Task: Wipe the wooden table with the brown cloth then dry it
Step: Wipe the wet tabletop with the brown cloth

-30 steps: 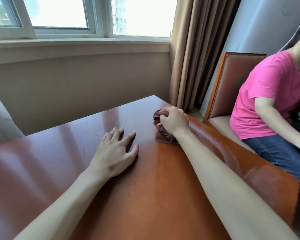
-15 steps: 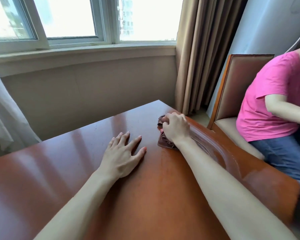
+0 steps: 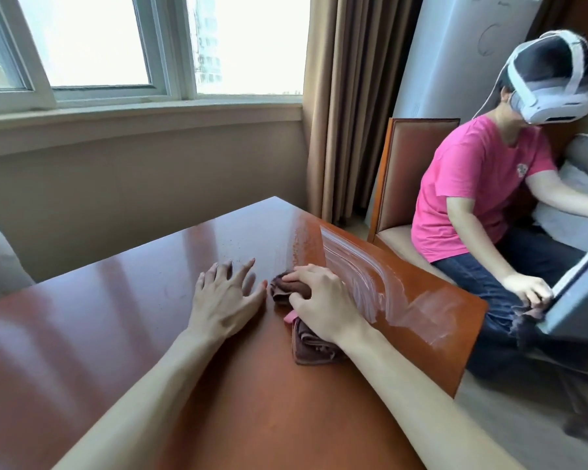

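Wet-wiping stage, head view. The right hand (image 3: pixel 319 300) presses a bunched brown cloth (image 3: pixel 306 344) onto the wooden table (image 3: pixel 116 334), fingers curled over the front fold and gripping it; the rest of the cloth trails back under the wrist, with a small pink tag (image 3: pixel 289 317) showing at its near edge. The left hand (image 3: pixel 224 300) lies flat just beside the cloth, fingers spread and straight, holding nothing and steadying the body.

Compared with half a second ago, the right hand has drawn the cloth from the far right part of the top back toward the left hand, so that cloth and left thumb are now nearly touching. Beyond and to the right of the right hand, a curved band of wet streaks (image 3: pixel 370 276) marks the path just covered.

Judgement: the right-hand strip of the table is wetted; the area under and left of the left hand looks unwiped, so wiping is partly done and drying not yet begun. A seated person in a pink shirt (image 3: pixel 472 184) occupies a chair (image 3: pixel 404 178) further right.
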{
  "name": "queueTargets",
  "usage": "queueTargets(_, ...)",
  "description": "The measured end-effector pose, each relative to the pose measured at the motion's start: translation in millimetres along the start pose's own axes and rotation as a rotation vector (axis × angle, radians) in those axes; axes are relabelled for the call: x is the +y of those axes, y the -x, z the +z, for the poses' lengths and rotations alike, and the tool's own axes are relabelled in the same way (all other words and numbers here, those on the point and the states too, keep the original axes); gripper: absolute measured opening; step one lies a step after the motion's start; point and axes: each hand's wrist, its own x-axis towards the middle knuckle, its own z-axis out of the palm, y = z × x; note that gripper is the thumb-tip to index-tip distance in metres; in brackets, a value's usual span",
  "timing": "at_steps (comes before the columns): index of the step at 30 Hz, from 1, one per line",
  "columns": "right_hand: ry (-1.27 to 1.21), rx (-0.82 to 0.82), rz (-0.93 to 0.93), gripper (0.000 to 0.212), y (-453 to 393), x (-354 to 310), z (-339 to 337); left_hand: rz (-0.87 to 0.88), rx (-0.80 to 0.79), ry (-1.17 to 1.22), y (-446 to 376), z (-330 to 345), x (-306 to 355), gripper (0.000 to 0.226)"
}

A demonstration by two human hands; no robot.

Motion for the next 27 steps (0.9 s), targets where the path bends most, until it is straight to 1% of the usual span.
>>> queueTargets(2,0.039,0.022,0.017,0.036,-29.6,14.7,3.8,0.008,0.008,0.001,-0.1,1.7,-1.0,0.070)
queueTargets(5,0.085,0.069,0.115,0.035,-90.9,41.1,9.2,0.025,0.011,-0.031,-1.3,6.8,-0.5,0.063)
queueTargets(8,0.117,0.110,0.208,0.036,-154.5,61.4,15.2,0.023,0.024,-0.051,-3.8,12.2,-2.3,0.069)
queueTargets(11,0.189,0.118,0.263,0.036,-204.0,78.3,16.9,0.016,0.034,-0.064,-3.4,14.5,-1.4,0.073)
queueTargets(15,0.204,0.107,0.319,0.034,-236.1,87.0,22.4,-0.001,0.035,-0.066,-5.1,15.2,-2.2,0.072)
queueTargets(17,0.233,0.099,0.313,0.035,-228.9,82.4,22.4,-0.005,0.020,-0.067,-5.1,14.4,-2.5,0.072)
queueTargets(20,0.225,0.103,0.264,0.035,-191.4,64.1,20.1,-0.009,0.007,-0.062,-6.2,12.2,-1.9,0.068)
queueTargets(23,0.172,0.049,0.190,0.036,-128.4,35.6,14.6,0.001,0.007,-0.052,-6.4,11.2,-1.1,0.063)
queueTargets(27,0.109,-0.011,0.114,0.039,-25.9,-3.4,2.1,-0.001,-0.018,-0.066,-4.7,6.7,0.4,0.063)
